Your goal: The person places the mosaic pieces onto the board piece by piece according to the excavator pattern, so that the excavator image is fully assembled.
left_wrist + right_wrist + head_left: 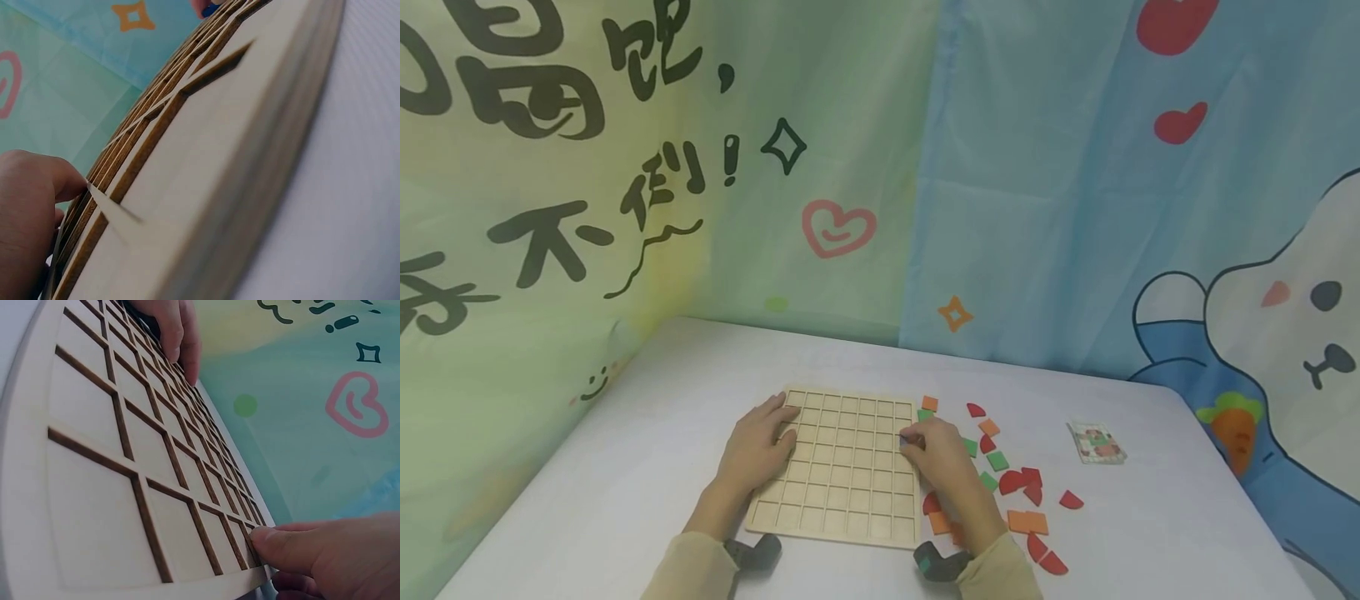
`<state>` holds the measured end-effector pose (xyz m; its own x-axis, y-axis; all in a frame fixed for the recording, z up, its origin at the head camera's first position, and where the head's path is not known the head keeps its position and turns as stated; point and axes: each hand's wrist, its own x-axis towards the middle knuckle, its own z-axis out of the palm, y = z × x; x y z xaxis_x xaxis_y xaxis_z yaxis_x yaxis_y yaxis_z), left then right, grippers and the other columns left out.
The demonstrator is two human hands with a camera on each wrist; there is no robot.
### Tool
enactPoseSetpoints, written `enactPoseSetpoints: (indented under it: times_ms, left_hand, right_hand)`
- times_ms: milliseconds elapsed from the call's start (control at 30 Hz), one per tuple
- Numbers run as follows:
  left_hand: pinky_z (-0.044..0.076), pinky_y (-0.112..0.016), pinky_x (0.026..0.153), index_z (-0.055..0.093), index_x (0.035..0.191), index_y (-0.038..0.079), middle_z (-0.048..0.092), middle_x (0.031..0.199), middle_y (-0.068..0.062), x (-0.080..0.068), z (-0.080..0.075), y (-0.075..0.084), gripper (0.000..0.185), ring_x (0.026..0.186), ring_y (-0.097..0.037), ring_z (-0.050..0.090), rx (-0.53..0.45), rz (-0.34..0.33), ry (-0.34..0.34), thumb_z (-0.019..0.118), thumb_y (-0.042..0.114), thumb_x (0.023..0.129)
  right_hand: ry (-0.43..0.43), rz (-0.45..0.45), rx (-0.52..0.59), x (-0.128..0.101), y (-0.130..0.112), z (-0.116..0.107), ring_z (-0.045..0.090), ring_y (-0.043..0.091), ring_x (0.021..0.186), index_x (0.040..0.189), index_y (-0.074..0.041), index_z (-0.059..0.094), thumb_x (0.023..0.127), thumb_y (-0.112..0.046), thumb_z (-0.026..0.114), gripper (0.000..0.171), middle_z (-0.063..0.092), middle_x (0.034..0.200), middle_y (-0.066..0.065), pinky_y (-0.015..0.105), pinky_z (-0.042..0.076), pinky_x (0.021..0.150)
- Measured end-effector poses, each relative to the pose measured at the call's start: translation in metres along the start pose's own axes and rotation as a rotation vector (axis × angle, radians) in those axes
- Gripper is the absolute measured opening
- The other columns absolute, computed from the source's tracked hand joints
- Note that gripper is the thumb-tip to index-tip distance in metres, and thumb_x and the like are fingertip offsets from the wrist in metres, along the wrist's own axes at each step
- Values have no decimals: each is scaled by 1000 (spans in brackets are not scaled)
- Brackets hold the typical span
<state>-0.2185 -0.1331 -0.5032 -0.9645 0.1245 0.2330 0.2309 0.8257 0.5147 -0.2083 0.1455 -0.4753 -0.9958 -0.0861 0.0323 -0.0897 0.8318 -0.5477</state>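
A flat wooden board (842,483) with many little square holes lies on the pale surface (647,450), near the front edge. The left hand (758,446) rests on the left side of the board with its fingers laid out flat, touching the wood and holding nothing. The right hand (942,457) sits at the right edge of the board. Its finger and thumb come together on a tiny blue piece (904,437) at a square hole near that edge, but the piece is too small to see well. In the right wrist view the thumb presses on the rim of the board (125,487), and the left hand (169,331) shows far off at the other side. In the left wrist view the board (206,162) fills most of the picture, seen from very close, with the left hand (28,219) beside it. To the right of the board many small coloured pieces (1011,479) lie spread on the surface, red, orange and green, some square and some with a round side. Further right is a small stack of cards (1097,442), apart from the pieces. Cloth walls with drawings stand behind the surface.
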Motion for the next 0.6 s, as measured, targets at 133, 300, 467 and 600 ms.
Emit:
enactPoseSetpoints:
  times_ms: [133,300,467,600]
  left_hand:
    - [27,-51,116,60,126,13,44,147,-10,0,0,0,38,138,-30,38,-4,-4,2,54,26,90]
    - [27,-51,116,60,126,14,44,147,-10,1,1,-2,38,137,-31,39,-1,1,8,54,25,90]
    - [28,-52,115,60,125,13,45,146,-11,1,1,-3,37,137,-32,39,-13,14,9,54,25,90]
    - [28,-52,115,60,125,12,45,146,-11,1,1,-2,37,137,-32,39,-9,10,9,54,24,90]
  right_hand:
    - [4,-4,-24,0,0,0,49,11,74,106,-9,72,81,-17,74,27,59,88,1,20,45,61]
    - [5,-6,-46,1,3,0,47,12,74,107,-10,73,80,-19,75,28,57,87,1,21,43,60]
    - [-1,-17,-55,2,5,0,48,12,75,108,-11,73,81,-19,74,28,58,89,1,23,44,62]
    - [-7,-7,-76,2,6,-2,49,13,76,108,-12,72,81,-20,74,28,59,88,0,24,46,65]
